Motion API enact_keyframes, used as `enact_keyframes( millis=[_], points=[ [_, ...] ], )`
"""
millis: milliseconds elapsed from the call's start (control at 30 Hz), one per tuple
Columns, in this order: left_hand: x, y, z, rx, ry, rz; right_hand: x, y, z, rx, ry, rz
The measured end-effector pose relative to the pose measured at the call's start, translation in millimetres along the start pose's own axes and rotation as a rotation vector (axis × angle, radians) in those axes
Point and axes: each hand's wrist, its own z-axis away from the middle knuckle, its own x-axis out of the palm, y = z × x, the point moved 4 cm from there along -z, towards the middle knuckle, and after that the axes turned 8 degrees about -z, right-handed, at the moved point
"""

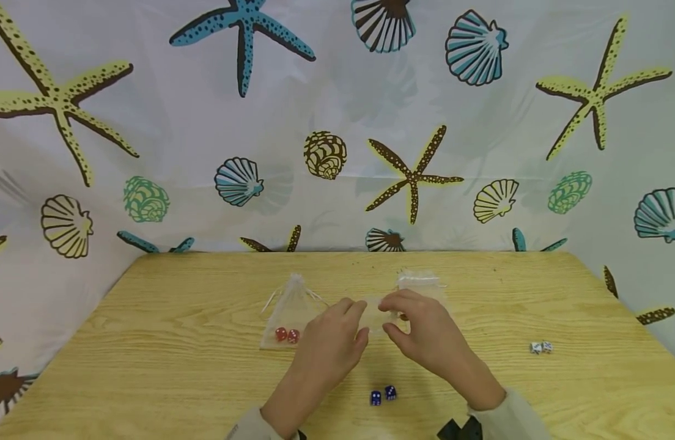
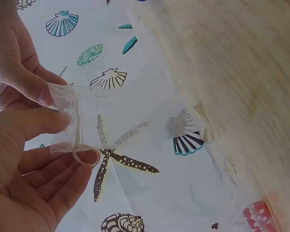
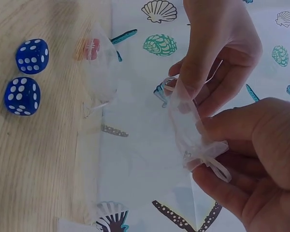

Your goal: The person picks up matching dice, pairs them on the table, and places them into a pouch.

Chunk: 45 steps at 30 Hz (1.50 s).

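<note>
Both hands pinch the mouth of a small sheer drawstring pouch [image 1: 377, 315] above the middle of the table. My left hand [image 1: 331, 343] has thumb and fingers at one side of the mouth, a drawstring loop [image 2: 86, 155] lying against its fingers. At the opposite side, my right hand [image 3: 256, 159] grips the hem, with another ribbon loop [image 3: 217, 169] by its fingertips. The pouch hangs see-through, and no dice show inside it. Two blue dice [image 1: 383, 395] with white pips lie on the table, nearer than the hands.
To the left lies a sheer pouch [image 1: 295, 299] with two red dice [image 1: 287, 335] in it. Behind the right hand lies another sheer pouch [image 1: 421, 282], partly hidden. Two white dice [image 1: 541, 347] sit at the right. A shell-print curtain [image 1: 293, 110] borders the wooden table [image 1: 178, 318].
</note>
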Motion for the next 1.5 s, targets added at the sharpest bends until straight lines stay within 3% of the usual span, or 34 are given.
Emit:
enact_keyframes(
  millis=[267,433,533,633,900,1000,1133,1367,1500],
  points=[
    [0.1,-1.7,-1.7,0.044,-0.021,-0.044,-4,-3,2,-0.024,0.019,0.006],
    [-1.2,-1.6,-3.1,0.049,-0.029,-0.06,-16,-6,12,-0.056,0.131,-0.028],
    [-3.1,-2.5,-4.3,0.059,-0.027,-0.078,-16,-5,22,-0.065,0.143,-0.082],
    [-4.5,-3.5,-5.3,0.064,-0.037,-0.097,-9,0,31,-0.012,0.053,-0.143],
    [-1.1,-3.0,-4.3,0.072,-0.082,-0.101,26,17,49,0.18,-0.339,-0.279],
    [0.5,-1.8,-3.5,0.091,-0.084,-0.102,36,19,53,0.222,-0.421,-0.291],
    [0.8,-0.5,-2.9,0.115,-0.072,-0.108,42,18,57,0.229,-0.452,-0.279],
    [-0.6,-0.9,-2.5,0.12,-0.058,-0.121,46,15,53,0.142,-0.433,-0.238],
    [0.6,-1.8,-2.2,0.122,-0.081,-0.121,44,13,50,0.165,-0.438,-0.241]
  ],
)
